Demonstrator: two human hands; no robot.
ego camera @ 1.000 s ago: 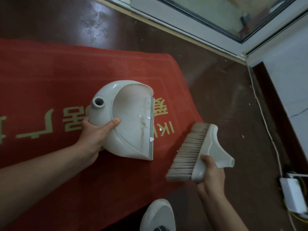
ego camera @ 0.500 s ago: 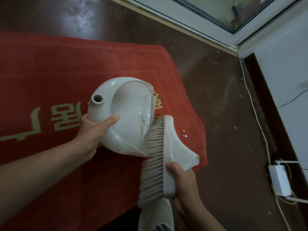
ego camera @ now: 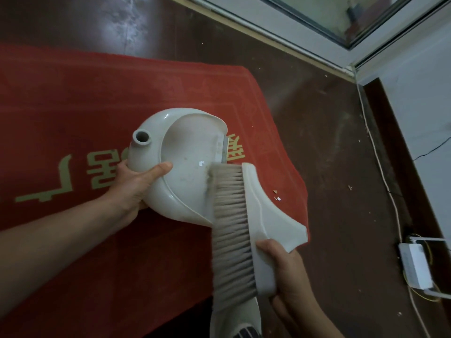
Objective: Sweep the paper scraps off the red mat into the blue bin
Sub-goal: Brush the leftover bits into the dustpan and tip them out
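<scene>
Left hand [ego camera: 135, 185] is clamped round the dustpan [ego camera: 185, 176], thumb over the rim, the pan tilted up on the red mat [ego camera: 97, 106]. Right hand [ego camera: 288, 276] grasps the brush [ego camera: 256, 211], its bristles laid against the pan's lip. One white scrap [ego camera: 201, 163] sits inside the pan. Two more scraps [ego camera: 276, 195] lie on the mat just right of the brush. A shoe [ego camera: 231, 318] pokes in beneath the bristles. Over on the dark floor [ego camera: 341, 167], a white box [ego camera: 415, 267] with wires sits by the wall. Gold characters [ego camera: 48, 197] run across the mat, upside down from here, and I can't read them.
</scene>
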